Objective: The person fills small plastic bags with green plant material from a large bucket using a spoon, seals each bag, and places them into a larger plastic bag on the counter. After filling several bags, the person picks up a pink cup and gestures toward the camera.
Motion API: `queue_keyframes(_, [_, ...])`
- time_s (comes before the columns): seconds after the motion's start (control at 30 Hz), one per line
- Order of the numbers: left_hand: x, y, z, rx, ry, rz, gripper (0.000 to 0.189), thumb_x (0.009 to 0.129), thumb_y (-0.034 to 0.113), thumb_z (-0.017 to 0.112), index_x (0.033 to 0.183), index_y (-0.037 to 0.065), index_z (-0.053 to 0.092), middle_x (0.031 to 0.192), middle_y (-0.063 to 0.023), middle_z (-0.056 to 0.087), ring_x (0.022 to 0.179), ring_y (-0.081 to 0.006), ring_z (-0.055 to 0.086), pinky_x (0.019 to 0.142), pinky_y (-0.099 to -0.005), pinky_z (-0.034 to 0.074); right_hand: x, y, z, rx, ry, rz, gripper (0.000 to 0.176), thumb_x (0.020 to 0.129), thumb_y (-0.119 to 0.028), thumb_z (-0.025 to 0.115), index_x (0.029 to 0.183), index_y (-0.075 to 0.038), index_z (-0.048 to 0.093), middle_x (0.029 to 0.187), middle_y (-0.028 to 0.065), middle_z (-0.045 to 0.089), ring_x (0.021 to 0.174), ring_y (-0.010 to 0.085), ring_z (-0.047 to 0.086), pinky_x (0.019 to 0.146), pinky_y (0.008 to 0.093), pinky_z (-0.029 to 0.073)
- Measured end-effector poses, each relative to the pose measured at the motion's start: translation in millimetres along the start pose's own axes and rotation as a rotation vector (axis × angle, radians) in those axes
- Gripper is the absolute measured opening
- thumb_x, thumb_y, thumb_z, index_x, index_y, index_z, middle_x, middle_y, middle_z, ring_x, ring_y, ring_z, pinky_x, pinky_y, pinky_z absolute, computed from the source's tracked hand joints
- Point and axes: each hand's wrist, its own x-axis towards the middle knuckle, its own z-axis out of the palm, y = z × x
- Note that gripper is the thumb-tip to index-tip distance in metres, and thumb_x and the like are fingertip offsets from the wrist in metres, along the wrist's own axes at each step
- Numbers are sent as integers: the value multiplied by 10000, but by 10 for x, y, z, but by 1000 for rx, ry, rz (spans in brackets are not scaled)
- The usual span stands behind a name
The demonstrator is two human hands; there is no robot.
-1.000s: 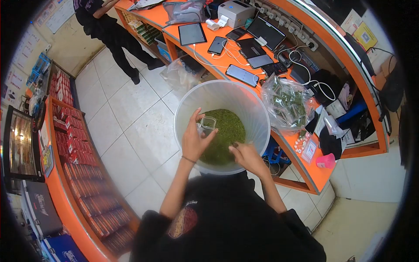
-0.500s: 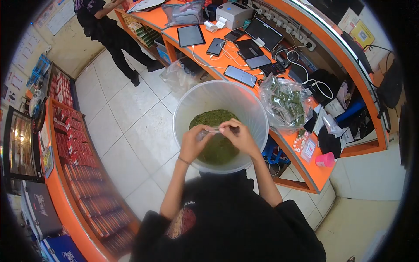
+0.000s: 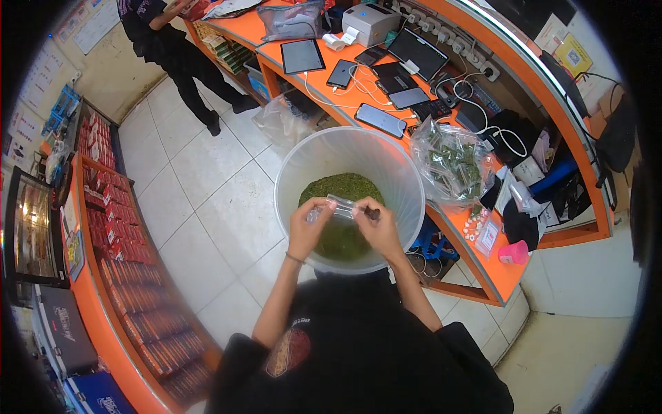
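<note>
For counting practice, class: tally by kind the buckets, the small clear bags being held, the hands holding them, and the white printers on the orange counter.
bucket: 1
small clear bag: 1
hands: 2, left hand and right hand
white printer: 1
Total: 5

Co-worker (image 3: 176, 48) cut off at top edge, pouch (image 3: 341, 205) contents too sm. to tell

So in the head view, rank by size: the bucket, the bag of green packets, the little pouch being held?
1. round translucent plastic bucket
2. clear plastic bag of green packets
3. small clear plastic pouch
</note>
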Motion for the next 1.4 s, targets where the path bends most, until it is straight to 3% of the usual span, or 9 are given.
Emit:
queue_keyframes(0.13, [-9,91,30,-50,18,-22,157,911,161,689,942,7,685,860,9,645,801,-56,547,732,-219,440,-13,-36,14,-76,5,-59,42,895,-35,618,888,5,624,761,-10,574,671,35,494,572,207,392])
queue_keyframes(0.23, [-21,149,39,-83,42,-36,143,911,148,686,939,8,685,849,14,644,771,-45,539,701,-205,432,6,44,-21,111,-36,95,47,898,-41,620,886,4,625,778,-7,578,680,37,502,573,209,401])
queue_keyframes(0.4, [-37,126,36,-33,-84,-40,110,901,108,687,940,4,684,832,23,642,750,-37,531,678,-193,425,53,20,80,-62,-33,-229,68,875,-59,640,891,6,631,743,49,587,630,70,500,556,235,379])
queue_keyframes(0.57, [-73,227,37,-7,-126,-7,95,888,84,692,932,0,687,804,19,642,741,-38,538,677,-196,427,19,-77,18,-172,-60,-226,76,865,-75,642,863,0,635,733,53,584,581,91,494,533,250,380])
queue_keyframes(0.93, [50,155,-28,108,222,116,124,893,108,688,943,-6,689,813,-8,661,769,-66,569,729,-224,456,-204,12,-150,-266,-106,-52,87,874,-91,632,868,-4,637,749,42,609,666,102,542,616,259,435])
queue_keyframes(1.13, [89,129,24,215,52,101,162,888,113,690,1007,4,684,883,-66,708,834,-118,635,788,-284,495,-138,128,-142,-198,-95,-80,85,863,-91,618,861,-6,613,688,34,571,594,77,519,557,256,424])
queue_keyframes(1.2, [69,37,23,277,-39,97,225,862,137,716,1051,21,681,936,-124,721,881,-198,684,821,-323,507,-96,134,-170,-147,-69,-103,89,870,-98,611,860,-11,615,688,26,578,599,70,518,558,255,423])
queue_keyframes(1.33, [147,68,-114,430,-175,72,214,864,147,686,1048,38,697,996,-169,711,957,-282,690,852,-366,516,36,352,-376,-179,114,90,109,892,-122,606,865,-21,633,670,13,593,592,58,521,557,247,422])
queue_keyframes(1.4, [290,26,-103,867,-505,-89,239,854,206,680,1009,27,713,1040,-141,710,943,-289,692,864,-380,529,92,427,-419,-161,217,118,117,898,-131,608,866,-23,639,662,15,597,586,58,523,556,245,422])
